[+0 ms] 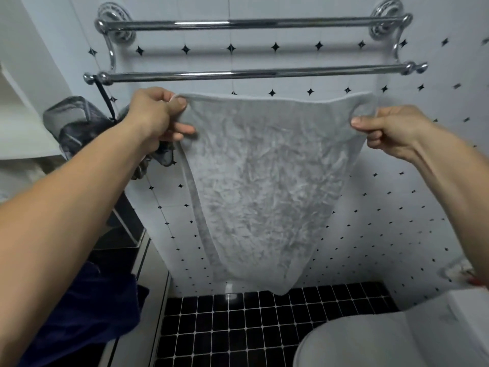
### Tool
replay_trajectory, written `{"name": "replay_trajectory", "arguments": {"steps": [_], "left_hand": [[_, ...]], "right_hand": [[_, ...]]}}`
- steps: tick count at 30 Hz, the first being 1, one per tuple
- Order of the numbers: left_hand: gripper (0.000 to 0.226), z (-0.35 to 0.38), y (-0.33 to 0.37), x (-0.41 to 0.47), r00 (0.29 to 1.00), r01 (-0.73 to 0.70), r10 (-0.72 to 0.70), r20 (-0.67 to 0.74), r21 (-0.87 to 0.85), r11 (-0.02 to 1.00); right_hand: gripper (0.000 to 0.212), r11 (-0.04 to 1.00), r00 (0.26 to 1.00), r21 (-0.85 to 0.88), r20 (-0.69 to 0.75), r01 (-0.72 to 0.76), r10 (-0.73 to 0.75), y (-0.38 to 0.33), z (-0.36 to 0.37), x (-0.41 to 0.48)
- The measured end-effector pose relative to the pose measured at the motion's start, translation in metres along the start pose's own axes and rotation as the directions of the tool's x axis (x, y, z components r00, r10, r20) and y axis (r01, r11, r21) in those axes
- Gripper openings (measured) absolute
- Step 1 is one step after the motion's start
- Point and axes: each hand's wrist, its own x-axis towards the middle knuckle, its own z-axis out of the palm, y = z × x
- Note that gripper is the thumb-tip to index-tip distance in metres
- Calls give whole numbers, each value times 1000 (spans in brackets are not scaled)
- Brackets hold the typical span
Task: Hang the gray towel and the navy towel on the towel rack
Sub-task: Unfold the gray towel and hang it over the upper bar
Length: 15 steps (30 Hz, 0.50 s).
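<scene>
Both hands are up in front of the wall, holding the gray towel [254, 181] stretched out by its top corners. The left hand [156, 115] has its fingers curled tight around the top left corner, thumb pinching the hem, and the right hand [389, 131] is closed the same way on the top right corner, where a bit of the edge loops up over the thumb. The towel hangs flat between them, tapering down to just above the black floor tiles [238, 327], and its top edge sits a little below the lower bar of the chrome towel rack [251, 72], not touching it. Both rack bars are bare, upper one closer to the wall. The navy towel [87, 308] is down at the lower left, bunched up on what looks like a ledge or counter edge, partly hidden behind the left forearm. A dark mesh bag [76, 123] hangs by a cord from the left end of the lower bar, right behind the left hand. The white toilet lid [370, 340] shows at the bottom right.
</scene>
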Motion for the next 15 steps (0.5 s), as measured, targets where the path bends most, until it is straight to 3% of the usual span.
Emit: {"name": "replay_trajectory", "arguments": {"steps": [5, 7, 10, 11, 13, 14, 15], "left_hand": [[10, -8, 1, 0, 1000, -2, 1, 26, 37, 999], [11, -15, -2, -3, 1000, -9, 9, 24, 36, 999], [12, -25, -6, -11, 999, -40, 40, 6, 84, 996], [13, -27, -8, -15, 999, -50, 51, -2, 135, 990], [14, -23, -11, -27, 998, -65, 68, -1, 234, 970], [13, -17, -12, -35, 997, -75, 74, 15, 255, 964], [14, -10, -13, -42, 996, -90, 85, 29, 275, 957]], "right_hand": [[13, 999, 996, 10, 77, 44, -45, -18, 7, -18], [14, 993, 965, -6, 237, 114, -109, -23, 2, -38], [22, 983, 824, -101, 563, 152, -69, -10, 14, -77], [21, 970, 849, -177, 527, 165, -48, -5, 16, -78], [15, 981, 986, -183, 161, 67, -38, 0, 14, -65], [17, 991, 999, -135, -41, 3, -9, 4, 14, -60], [24, 989, 991, -148, -134, -27, 7, 8, 24, -63]]}}
